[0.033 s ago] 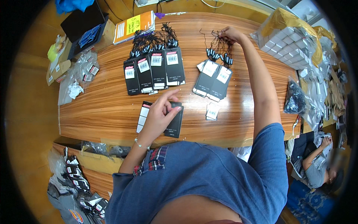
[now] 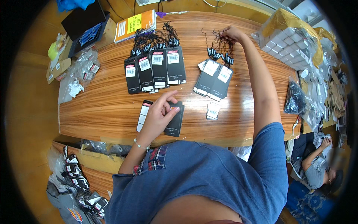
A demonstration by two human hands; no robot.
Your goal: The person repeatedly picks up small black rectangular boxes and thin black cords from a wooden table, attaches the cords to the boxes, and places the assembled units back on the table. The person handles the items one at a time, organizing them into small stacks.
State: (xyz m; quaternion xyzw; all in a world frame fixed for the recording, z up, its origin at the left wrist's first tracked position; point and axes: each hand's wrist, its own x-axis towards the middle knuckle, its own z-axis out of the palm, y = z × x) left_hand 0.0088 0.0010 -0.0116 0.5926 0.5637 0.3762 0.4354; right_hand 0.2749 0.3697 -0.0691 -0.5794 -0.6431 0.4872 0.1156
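At the far side of the table, my right hand (image 2: 233, 34) is closed, fingertips pinching the black string loops (image 2: 223, 37). These strings run down to two overlapping stacks of black hang tags (image 2: 210, 83) with white barcode stickers. My left hand (image 2: 162, 111) hovers over or rests on a black tag stack (image 2: 175, 125) near the front edge, index finger stretched and thumb apart; whether it touches the tags I cannot tell. Partly behind that hand lies a black card with white panels (image 2: 143, 115). A small pile of white barcode stickers (image 2: 213, 111) sits to its right.
Several strung stacks of black tags (image 2: 158, 71) lie at centre left. An orange-and-white booklet (image 2: 135, 25) is behind them. Plastic bags (image 2: 76, 80) lie far left; a box of small white boxes (image 2: 285, 43) and a bag of black strings (image 2: 294, 97) stand right. Another person (image 2: 317, 168) sits at lower right.
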